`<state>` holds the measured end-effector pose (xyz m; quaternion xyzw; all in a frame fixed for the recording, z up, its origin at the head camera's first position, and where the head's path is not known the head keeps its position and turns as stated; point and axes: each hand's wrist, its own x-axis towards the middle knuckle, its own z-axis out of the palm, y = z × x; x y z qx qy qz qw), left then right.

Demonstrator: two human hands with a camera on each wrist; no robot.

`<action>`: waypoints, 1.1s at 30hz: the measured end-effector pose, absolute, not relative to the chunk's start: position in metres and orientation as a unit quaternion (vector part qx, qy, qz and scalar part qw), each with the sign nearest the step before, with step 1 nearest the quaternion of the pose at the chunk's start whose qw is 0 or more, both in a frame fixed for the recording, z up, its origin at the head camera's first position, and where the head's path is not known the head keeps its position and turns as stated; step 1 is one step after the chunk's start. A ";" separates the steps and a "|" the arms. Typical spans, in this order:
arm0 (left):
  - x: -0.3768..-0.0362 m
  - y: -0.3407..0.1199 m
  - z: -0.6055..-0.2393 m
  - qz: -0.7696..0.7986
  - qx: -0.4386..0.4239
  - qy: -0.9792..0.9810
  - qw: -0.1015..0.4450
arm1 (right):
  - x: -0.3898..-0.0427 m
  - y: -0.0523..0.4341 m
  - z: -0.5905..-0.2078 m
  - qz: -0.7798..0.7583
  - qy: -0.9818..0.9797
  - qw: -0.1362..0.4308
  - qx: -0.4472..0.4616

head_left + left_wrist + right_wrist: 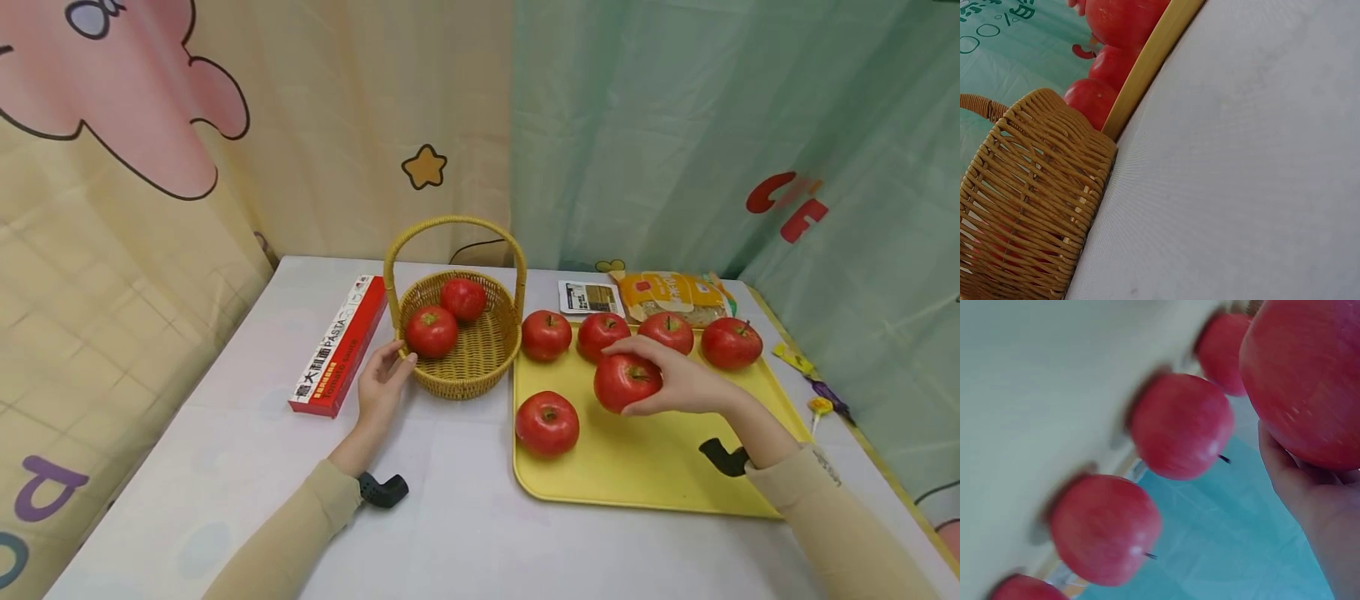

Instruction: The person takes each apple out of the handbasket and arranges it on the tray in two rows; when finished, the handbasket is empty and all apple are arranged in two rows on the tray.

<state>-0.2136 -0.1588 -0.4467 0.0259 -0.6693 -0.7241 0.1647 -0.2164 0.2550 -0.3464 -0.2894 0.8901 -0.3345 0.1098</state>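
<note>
Over the yellow tray [645, 475] near the counter's right edge, our right hand [686, 385] grips 1 apple [624, 382]; the basket [480, 354] lies leftward, our left hand [381, 385] resting open-fingered against it.

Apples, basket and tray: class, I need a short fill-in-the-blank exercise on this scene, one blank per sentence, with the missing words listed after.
1. The wicker basket holds ____ apples.
2. The right hand grips an apple above the ____ tray.
3. The left hand touches the basket's ____ side as seen in the head view.
4. The red pasta box lies to the ____ of the basket.

Missing words: two; yellow; left; left
</note>
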 end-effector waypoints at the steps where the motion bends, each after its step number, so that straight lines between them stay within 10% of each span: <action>1: -0.212 -0.158 -0.444 -0.723 0.026 -0.671 0.163 | -0.213 0.257 -0.352 -0.336 0.890 0.114 -0.288; 23: -0.207 -0.156 -0.437 -0.728 0.022 -0.666 0.160 | -0.192 0.255 -0.376 -0.300 0.898 0.171 -0.274; 33: -0.217 -0.157 -0.456 -0.727 0.022 -0.662 0.180 | -0.195 0.188 -0.289 -0.399 0.860 -0.002 -0.317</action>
